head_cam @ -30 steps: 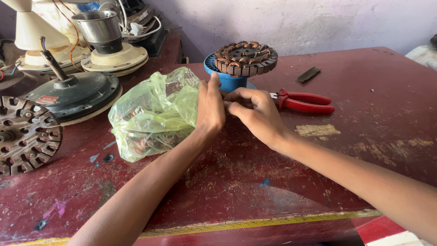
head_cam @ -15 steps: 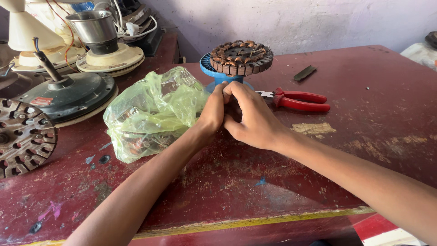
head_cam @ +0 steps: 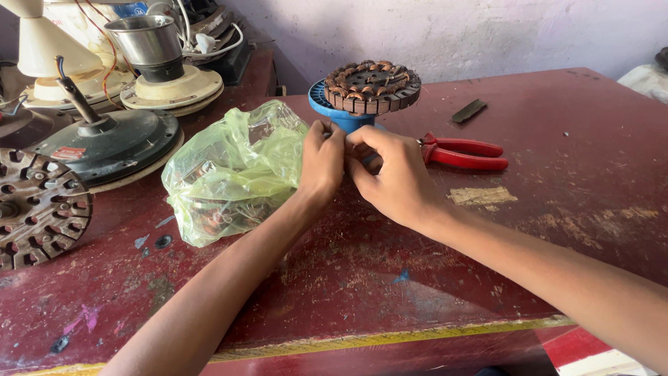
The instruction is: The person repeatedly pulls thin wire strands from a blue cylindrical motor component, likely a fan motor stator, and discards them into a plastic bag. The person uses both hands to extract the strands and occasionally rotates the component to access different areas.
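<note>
My left hand (head_cam: 321, 163) and my right hand (head_cam: 391, 174) meet fingertip to fingertip over the dark red table (head_cam: 570, 230), pinching something too small to make out. Just left of them lies a crumpled green plastic bag (head_cam: 229, 174) with small parts inside; my left hand touches its edge. Behind the hands a round stator with copper windings (head_cam: 374, 85) rests on a blue stand (head_cam: 341, 115). Red-handled pliers (head_cam: 463, 153) lie right of my right hand.
At the left stand a dark fan motor housing (head_cam: 108, 143), a perforated rusty rotor disc (head_cam: 38, 209), a cream base with a steel cup (head_cam: 163, 69) and tangled cables. A small dark flat piece (head_cam: 468, 110) lies at the back. A yellow strip edges the table's front.
Both hands have drawn closer together and slightly nearer to me, fingertips now pressed together. The bag, stator and pliers have stayed where they were.
</note>
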Demonstrator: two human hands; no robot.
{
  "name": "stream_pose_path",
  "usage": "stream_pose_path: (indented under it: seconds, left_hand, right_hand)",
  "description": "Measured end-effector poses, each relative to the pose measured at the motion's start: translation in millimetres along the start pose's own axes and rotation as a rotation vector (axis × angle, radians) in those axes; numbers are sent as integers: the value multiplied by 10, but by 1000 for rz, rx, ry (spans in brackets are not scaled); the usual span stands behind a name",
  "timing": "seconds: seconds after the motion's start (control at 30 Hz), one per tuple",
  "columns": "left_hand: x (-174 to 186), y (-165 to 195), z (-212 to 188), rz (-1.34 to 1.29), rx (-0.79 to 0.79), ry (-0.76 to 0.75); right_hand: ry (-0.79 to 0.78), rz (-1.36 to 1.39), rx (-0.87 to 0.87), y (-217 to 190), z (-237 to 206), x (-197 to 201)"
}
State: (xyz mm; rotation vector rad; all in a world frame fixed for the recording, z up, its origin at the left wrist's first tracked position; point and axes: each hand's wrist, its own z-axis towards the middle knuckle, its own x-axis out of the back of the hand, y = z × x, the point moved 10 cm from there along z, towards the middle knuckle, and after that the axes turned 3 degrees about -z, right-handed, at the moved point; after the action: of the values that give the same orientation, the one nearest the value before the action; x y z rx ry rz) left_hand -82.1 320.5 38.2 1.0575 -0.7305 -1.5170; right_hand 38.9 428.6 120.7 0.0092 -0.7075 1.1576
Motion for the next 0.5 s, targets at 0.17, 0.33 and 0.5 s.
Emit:
stream_pose_path:
  seconds: [0.17, 0.33, 0.5]
  left_hand:
    - [-76, 21, -4, -44, -38, -84]
    - [-95, 55, -2, -72, 4, -150]
    - [-125, -21, -38, -63, 117, -189]
  right_hand:
    - [-48, 7, -110, 106, -13, -40]
    - [-122, 8, -11, -101, -15, -133]
    - [-54, -24, 81, -268, -32, -41]
